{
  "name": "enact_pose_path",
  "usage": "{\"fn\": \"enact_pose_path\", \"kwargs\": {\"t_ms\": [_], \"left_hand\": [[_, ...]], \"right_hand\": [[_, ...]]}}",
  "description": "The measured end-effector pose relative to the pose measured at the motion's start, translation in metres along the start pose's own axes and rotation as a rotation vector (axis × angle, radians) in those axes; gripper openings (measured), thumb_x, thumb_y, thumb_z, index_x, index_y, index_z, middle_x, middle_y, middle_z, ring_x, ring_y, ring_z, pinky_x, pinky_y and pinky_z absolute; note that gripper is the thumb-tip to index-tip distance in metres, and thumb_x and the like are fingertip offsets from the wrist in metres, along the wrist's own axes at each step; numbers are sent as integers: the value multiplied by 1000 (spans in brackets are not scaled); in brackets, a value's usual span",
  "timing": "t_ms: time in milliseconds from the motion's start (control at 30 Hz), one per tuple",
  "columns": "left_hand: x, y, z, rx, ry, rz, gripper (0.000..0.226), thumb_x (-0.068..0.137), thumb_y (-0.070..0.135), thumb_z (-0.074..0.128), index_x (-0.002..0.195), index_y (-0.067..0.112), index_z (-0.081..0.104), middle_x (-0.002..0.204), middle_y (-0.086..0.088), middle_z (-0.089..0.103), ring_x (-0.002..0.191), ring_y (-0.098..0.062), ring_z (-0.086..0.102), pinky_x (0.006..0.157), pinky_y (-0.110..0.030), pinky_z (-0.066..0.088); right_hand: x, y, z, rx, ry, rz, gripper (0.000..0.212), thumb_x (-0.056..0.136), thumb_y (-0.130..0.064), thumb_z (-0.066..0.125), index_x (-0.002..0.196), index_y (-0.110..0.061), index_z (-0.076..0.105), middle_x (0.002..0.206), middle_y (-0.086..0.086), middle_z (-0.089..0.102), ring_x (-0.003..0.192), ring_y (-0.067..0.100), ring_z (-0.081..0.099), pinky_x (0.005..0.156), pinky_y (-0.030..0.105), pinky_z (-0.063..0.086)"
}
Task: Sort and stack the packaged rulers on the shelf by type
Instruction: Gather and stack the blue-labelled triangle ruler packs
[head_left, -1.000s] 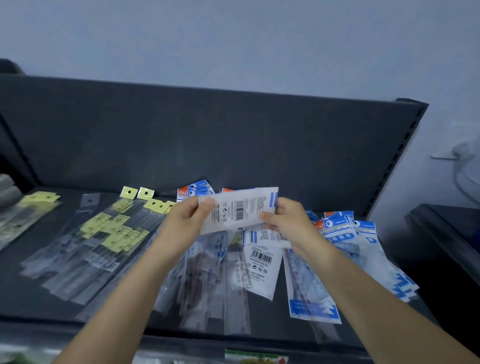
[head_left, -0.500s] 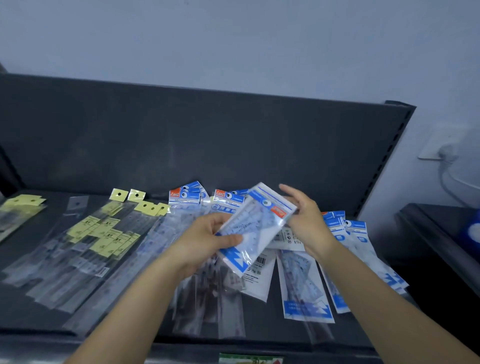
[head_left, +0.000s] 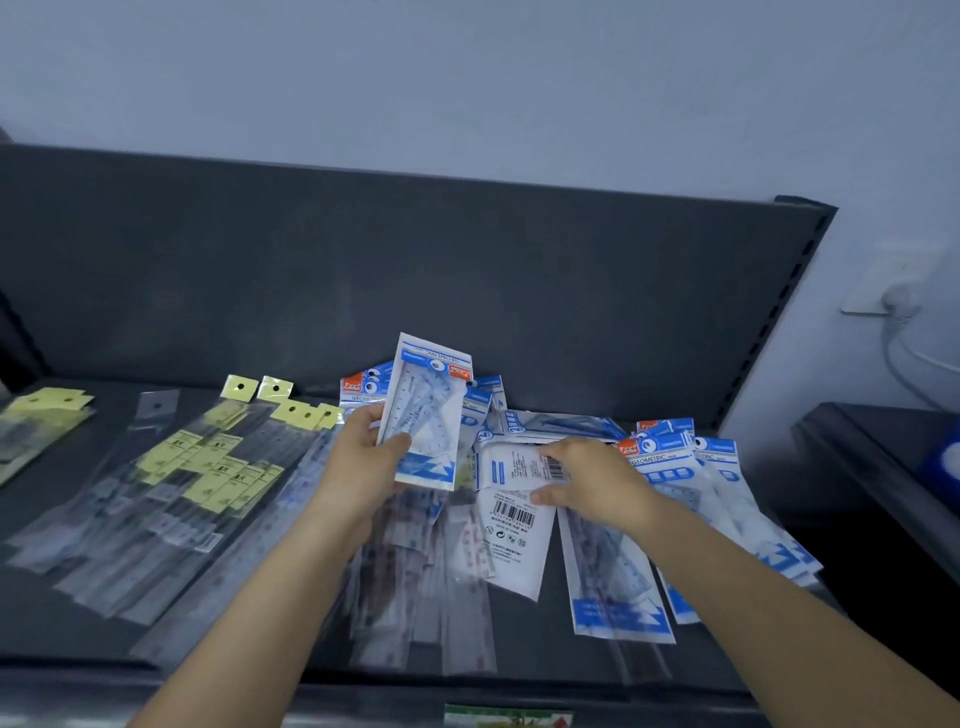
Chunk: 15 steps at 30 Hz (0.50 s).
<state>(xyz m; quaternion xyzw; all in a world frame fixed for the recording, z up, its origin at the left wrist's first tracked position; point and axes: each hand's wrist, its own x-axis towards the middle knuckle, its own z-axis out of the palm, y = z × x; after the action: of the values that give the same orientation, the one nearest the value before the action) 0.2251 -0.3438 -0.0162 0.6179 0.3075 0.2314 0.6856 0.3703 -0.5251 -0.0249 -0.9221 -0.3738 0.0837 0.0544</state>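
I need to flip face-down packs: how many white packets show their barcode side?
2: the upper packet under the right hand, the lower packet partly beneath it, nearer the person. Others may be hidden.

Background: plain pale blue-grey wall (head_left: 467, 78). Far right on it, a white socket (head_left: 875, 291) with a plug (head_left: 901, 301) in; white cable (head_left: 917, 364) loops down from it. Right side: dark counter (head_left: 878, 467), something blue (head_left: 943, 462) on it, cropped and blurred. Near edge, centre: green label (head_left: 509, 717), unreadable.
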Motion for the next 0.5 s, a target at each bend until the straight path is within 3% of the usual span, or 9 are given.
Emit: {"fn": "enact_pose_path", "kwargs": {"t_ms": [133,267,333,400,467,500], "left_hand": [[-2,-2,-1,-21,-7,1,25,96,1,48,118,13,50,113,-8,61,87,-21,66,68,-35,56],[-1,0,-2,-76,87,26,22,95,0,47,112,14,48,103,-7,62,80,-21,64,73,-38,54],[3,2,-5,-101,162,43,23,95,0,48,112,15,47,105,-7,61,87,-25,64,82,-45,54],[5,3,-7,-116,203,54,26,95,2,48,117,16,46,103,-3,60,93,-25,64,89,-49,52],[6,4,-7,-120,214,60,30,96,3,47,123,15,45,100,0,59,94,-24,64,91,-50,51],[6,4,-7,-117,213,61,31,96,3,47,124,15,44,99,1,60,95,-24,64,91,-50,51]], "right_hand": [[1,0,4,-139,93,-95,34,97,-39,42,118,-21,63,118,3,64,104,24,59,84,34,50],[0,0,1,-44,297,-193,32,98,-32,45,95,-15,72,84,0,69,78,19,60,71,28,41],[-3,-5,-3,134,378,-168,31,96,-28,51,82,-9,71,62,4,57,55,13,45,55,25,29],[-6,-10,-9,371,421,-104,30,94,-23,55,74,-5,69,52,6,49,46,9,33,52,25,28],[-10,-16,-17,639,464,-26,21,92,-21,60,88,-9,75,51,-7,58,46,4,48,54,20,40],[-12,-20,-21,791,487,25,19,91,-21,62,95,-9,75,62,-9,68,56,2,61,63,22,49]]}}
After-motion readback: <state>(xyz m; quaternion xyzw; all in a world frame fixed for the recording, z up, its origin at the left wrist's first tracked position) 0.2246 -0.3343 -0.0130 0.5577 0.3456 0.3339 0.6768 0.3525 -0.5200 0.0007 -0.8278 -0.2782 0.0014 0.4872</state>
